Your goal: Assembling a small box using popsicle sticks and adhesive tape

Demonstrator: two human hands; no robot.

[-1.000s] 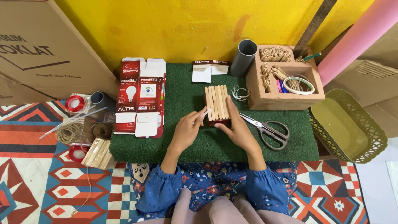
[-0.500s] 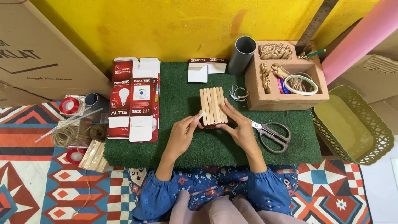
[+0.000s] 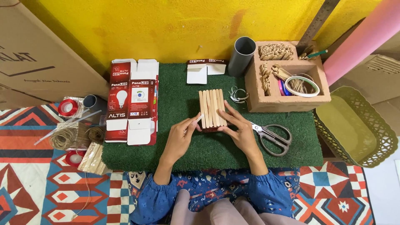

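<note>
A small box faced with several wooden craft sticks (image 3: pixel 212 107) stands on the green turf mat (image 3: pixel 175 96) in the middle. My left hand (image 3: pixel 180 137) touches its lower left side and pinches one loose craft stick (image 3: pixel 196 121) against it. My right hand (image 3: pixel 239 131) presses on the lower right edge of the stick-covered box. A bit of red shows under the sticks at the bottom.
Flattened red and white bulb cartons (image 3: pixel 131 102) lie left on the mat. Scissors (image 3: pixel 271 136) lie right of my hand. A brown compartment box (image 3: pixel 287 79), grey tube (image 3: pixel 241 55), metal clip (image 3: pixel 237 95), yellow basket (image 3: pixel 354 125), twine, tape rolls and spare sticks (image 3: pixel 91 157) surround the mat.
The view has shifted slightly. Both hands stay at the stick-covered box; the left hand has moved in closer with a loose stick at its left edge.
</note>
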